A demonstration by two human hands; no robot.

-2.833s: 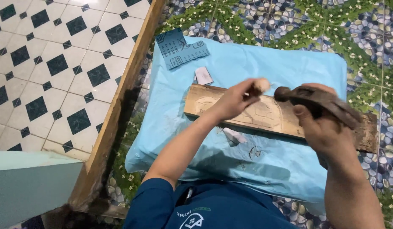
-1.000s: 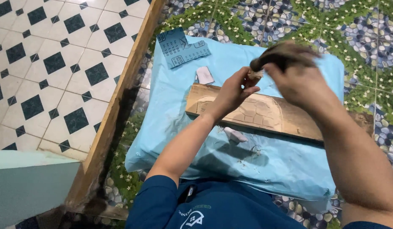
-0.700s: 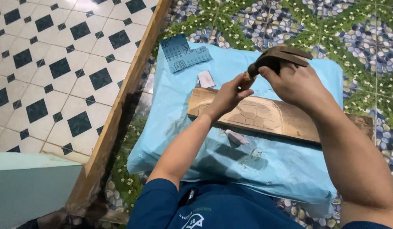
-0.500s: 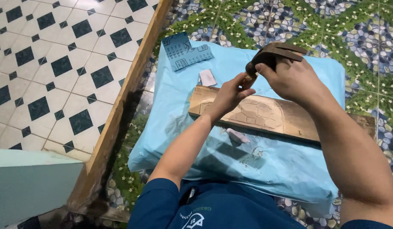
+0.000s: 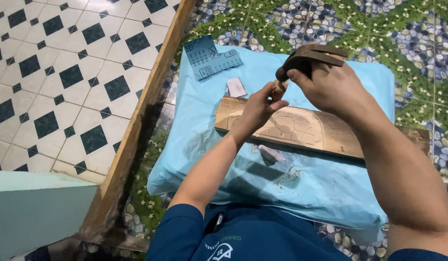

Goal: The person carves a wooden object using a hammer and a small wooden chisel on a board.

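Raised since the earlier frame: mallet (image 5: 308,55), clamped in right hand (image 5: 337,87). Near edge: blue sheet (image 5: 282,188). Centre: carved board (image 5: 301,128); chisel (image 5: 278,88) pinched by left hand (image 5: 258,108). Risk: off-line blow, struck fingers.

Wood, plastic sheet and tile

The carved board (image 5: 301,128) is pale, raw, matt wood with rough cut lines; the mallet (image 5: 308,55) is dark, worn wood. The blue sheet (image 5: 262,179) looks like thin, wrinkled plastic with a faint sheen. The floor tiles (image 5: 64,72) are smooth and glossy.
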